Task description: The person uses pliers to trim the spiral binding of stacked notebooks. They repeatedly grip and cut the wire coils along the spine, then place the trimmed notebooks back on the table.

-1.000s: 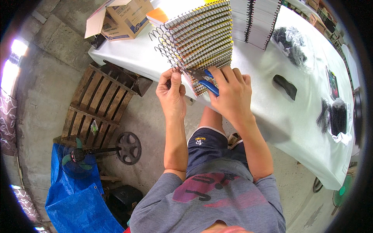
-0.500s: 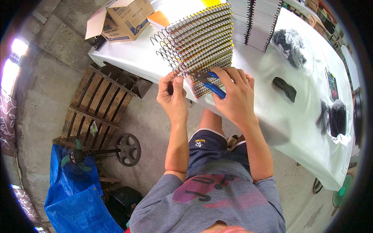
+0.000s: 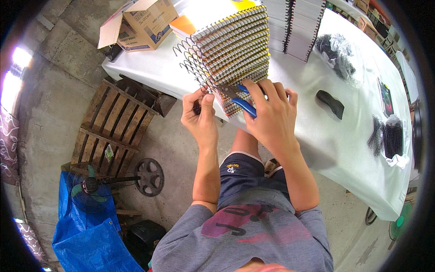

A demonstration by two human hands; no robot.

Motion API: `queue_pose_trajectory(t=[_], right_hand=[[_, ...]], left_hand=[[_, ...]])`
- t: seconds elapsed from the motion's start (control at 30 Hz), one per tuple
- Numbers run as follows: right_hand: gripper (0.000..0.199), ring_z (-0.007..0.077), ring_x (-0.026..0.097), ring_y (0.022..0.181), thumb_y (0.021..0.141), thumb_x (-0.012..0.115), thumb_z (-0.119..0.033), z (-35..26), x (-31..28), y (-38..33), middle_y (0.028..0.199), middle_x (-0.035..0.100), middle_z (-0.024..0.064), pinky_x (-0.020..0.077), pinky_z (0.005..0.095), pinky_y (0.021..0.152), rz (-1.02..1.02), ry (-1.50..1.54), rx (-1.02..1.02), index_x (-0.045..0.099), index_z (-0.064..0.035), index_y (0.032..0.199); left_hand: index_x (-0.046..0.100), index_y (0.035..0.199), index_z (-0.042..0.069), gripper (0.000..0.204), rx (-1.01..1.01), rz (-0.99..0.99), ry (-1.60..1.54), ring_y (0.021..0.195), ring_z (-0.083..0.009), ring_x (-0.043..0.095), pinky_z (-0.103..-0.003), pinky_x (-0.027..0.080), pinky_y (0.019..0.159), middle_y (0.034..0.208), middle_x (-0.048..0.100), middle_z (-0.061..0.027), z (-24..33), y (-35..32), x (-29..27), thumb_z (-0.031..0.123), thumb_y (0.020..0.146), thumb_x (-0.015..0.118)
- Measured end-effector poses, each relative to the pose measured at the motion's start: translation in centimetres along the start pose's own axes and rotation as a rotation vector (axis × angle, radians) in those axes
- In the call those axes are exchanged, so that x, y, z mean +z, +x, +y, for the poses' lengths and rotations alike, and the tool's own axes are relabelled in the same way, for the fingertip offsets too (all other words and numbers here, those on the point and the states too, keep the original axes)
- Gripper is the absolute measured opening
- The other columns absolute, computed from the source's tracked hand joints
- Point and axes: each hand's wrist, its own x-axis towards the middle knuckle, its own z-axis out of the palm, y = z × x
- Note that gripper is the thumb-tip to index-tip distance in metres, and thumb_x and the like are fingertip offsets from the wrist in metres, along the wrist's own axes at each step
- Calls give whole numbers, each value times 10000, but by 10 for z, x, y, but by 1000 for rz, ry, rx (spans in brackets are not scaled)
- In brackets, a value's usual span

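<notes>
A tall stack of spiral-bound notebooks (image 3: 235, 47) stands at the table's near edge, with coil spines toward me. Loose black coil ends (image 3: 183, 54) stick out from its left side. My right hand (image 3: 274, 113) is closed round blue-handled cutting pliers (image 3: 245, 108), whose jaws lie against the lower left corner of the stack. Beside the jaws, my left hand (image 3: 200, 120) is closed with thumb and fingertips at a coil end. Something dark and coiled shows inside that fist; its exact form is partly hidden.
Behind the stack stand more bound books (image 3: 297, 29) and an open cardboard box (image 3: 145, 27). On the white-covered table (image 3: 317, 131) lie a black curved object (image 3: 331, 104) and bagged black coils (image 3: 393, 138). A wooden pallet (image 3: 113, 127) and a fan (image 3: 90, 186) are at left.
The pliers' jaws have shifted slightly left toward my left hand, and the blue handles sit closer into my right hand. The stack looks much the same.
</notes>
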Motion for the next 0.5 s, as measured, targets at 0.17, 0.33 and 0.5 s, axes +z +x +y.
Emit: queue_pose_trajectory(t=[0.17, 0.33, 0.5], right_hand=[[505, 183, 556, 887, 596, 777, -178, -2, 2, 2, 901, 549, 10, 361, 391, 719, -21, 30, -5, 594, -147, 1065], [470, 201, 592, 799, 590, 765, -155, 8, 19, -2, 835, 559, 11, 438, 361, 677, 7, 99, 13, 611, -162, 1034], [471, 216, 605, 770, 574, 760, -130, 10, 21, -4, 829, 570, 19, 468, 350, 670, 20, 127, 15, 616, -173, 1021]], left_hand=[[611, 904, 23, 115, -9, -5, -6, 537, -1, 373, -167, 252, 436, 786, 578, 11, 2, 0, -1, 121, 868, 659], [612, 897, 20, 101, 59, 19, 74, 542, -8, 379, -168, 257, 438, 842, 589, -12, -1, 0, 0, 108, 869, 652], [601, 924, 11, 92, 335, 116, 438, 540, -27, 383, -172, 279, 443, 864, 579, -25, 0, -4, -6, 97, 893, 613]])
